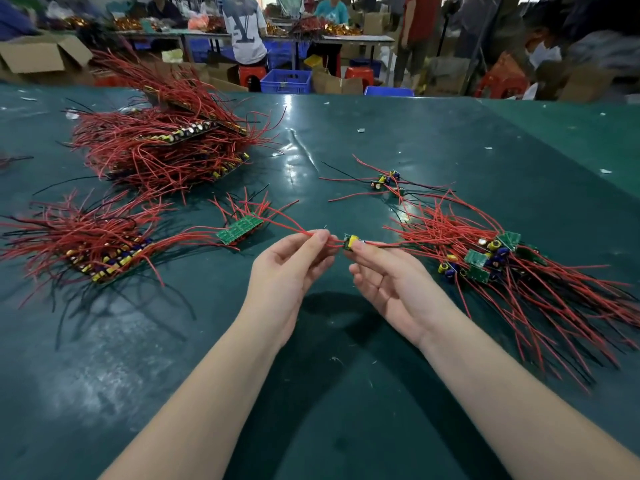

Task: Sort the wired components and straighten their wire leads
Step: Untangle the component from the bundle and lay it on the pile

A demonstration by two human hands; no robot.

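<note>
A dark green bench (346, 393) with white scraps on it fronts a workshop with blue plastic crates (286, 81), red stools (250, 76), open cardboard boxes (38, 57) and several people at far tables (356, 39).

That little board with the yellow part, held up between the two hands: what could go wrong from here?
The left hand pinches the red leads close beside the small board that the right hand holds; a hard pull might strain where they join it. Its other leads trail into the loose pile on the right and could snag there.
</note>
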